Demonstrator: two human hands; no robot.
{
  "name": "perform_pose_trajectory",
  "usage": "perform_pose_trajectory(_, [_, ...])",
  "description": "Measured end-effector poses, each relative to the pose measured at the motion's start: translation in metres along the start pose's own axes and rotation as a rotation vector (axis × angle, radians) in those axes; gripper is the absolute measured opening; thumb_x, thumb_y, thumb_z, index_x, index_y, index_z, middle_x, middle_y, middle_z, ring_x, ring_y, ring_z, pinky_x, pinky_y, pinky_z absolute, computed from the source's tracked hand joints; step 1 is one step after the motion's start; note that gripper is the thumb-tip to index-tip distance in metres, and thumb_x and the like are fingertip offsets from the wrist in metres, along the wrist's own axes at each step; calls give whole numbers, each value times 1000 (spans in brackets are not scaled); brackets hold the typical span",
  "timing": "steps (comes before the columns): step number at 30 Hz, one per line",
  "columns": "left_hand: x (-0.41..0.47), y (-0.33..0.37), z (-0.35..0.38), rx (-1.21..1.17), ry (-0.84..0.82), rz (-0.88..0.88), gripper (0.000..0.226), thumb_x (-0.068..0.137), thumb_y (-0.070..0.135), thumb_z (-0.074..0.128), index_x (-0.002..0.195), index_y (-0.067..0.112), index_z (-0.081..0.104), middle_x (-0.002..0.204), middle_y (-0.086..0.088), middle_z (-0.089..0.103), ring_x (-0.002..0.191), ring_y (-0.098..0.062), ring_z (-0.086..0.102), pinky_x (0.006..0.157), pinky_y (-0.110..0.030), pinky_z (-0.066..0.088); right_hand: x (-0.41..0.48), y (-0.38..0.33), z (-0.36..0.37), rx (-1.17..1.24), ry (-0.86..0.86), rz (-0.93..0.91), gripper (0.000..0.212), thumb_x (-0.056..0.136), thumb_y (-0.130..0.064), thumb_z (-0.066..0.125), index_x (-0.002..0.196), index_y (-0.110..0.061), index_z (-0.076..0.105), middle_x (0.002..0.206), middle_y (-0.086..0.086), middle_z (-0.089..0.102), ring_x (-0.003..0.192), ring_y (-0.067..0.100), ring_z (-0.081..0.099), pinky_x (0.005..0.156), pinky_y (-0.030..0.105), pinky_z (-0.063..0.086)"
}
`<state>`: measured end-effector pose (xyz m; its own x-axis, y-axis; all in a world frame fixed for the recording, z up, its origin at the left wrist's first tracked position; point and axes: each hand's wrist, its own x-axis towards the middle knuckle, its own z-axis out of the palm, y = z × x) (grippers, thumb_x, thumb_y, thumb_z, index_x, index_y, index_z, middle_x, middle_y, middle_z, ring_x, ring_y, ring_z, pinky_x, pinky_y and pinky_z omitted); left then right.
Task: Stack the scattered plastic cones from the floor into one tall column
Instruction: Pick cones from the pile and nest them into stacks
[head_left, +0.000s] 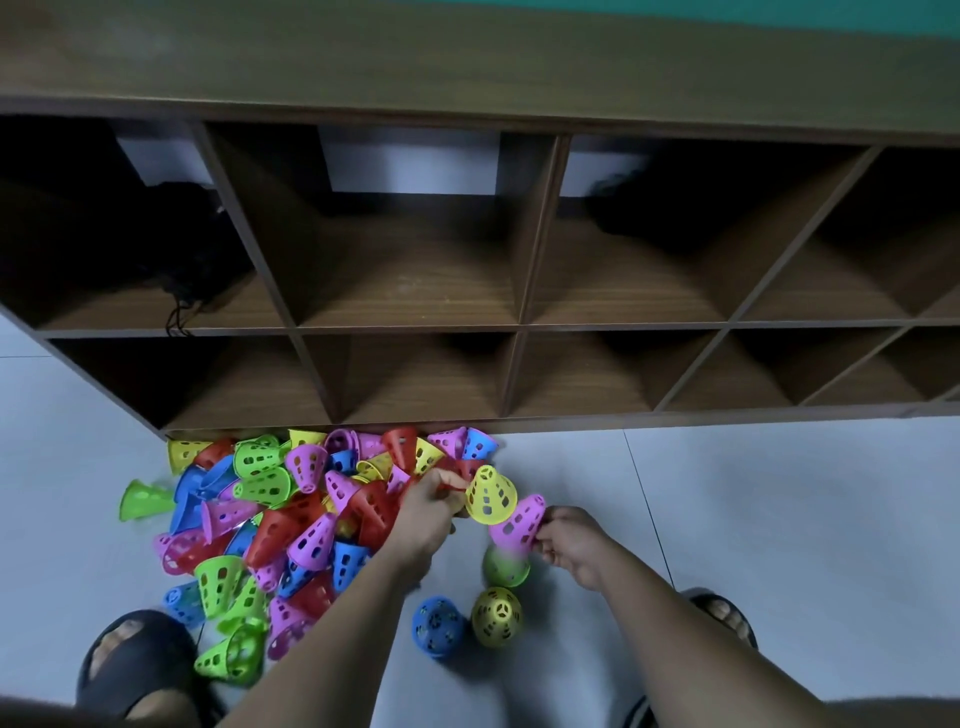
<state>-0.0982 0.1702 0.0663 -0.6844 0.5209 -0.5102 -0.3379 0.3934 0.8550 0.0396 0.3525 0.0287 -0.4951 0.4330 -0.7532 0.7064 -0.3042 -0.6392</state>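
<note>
While the heap of cones (291, 519) lies loose on the floor (779, 519) against the shelf unit (519, 322), I log the job as barely begun. My note on the right hand (569, 545): fingers pinch a pink cone (519, 522), and a yellow cone (491, 493) seems seated on its tip, held off the floor. On the left hand (431, 512): fingers curled at the heap's edge against something red; I cannot tell what they hold. A green cone (506, 566), an olive cone (496, 616) and a blue cone (439, 626) sit apart, unstacked. Dozens remain.

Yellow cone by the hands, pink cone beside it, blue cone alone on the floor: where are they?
Yellow cone (491, 496): head view, on its holed side wall.
Pink cone (519, 522): head view, on its side wall.
Blue cone (436, 626): head view, on its top end facing the camera.
</note>
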Motion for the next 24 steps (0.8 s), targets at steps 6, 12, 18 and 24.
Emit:
perform_pose_trajectory(6, [-7,-9,7,83,-102,24,16,104,7,51,105,13,65,103,-13,74,91,-19,67,77,-33,50,-8,9,-3,-185,94,-75,20,89,3,56,89,-7,73,71,9,68,63,19,57,54,23,39])
perform_pose_trajectory(12, [-5,-20,15,273,-153,144,15,104,2,53,102,13,63,90,-4,70,80,-14,63,64,-18,50,0,13,-3,-322,94,-116,24,73,2,64,84,-16,74,78,8,76,70,20,66,60,27,47])
perform_pose_trajectory(18, [8,-40,11,551,-155,183,22,99,9,63,92,30,62,84,2,73,79,-14,71,77,-32,60,16,13,-5,-404,111,-119,16,85,-4,69,82,-17,77,81,5,77,68,19,68,53,21,48])
perform_pose_trajectory(24, [30,-51,3,672,-86,199,5,97,20,69,98,25,67,90,9,72,83,-9,68,81,-35,59,51,-2,-5,-549,156,-212,18,86,-12,65,79,-24,77,85,-7,76,85,18,73,74,31,60])
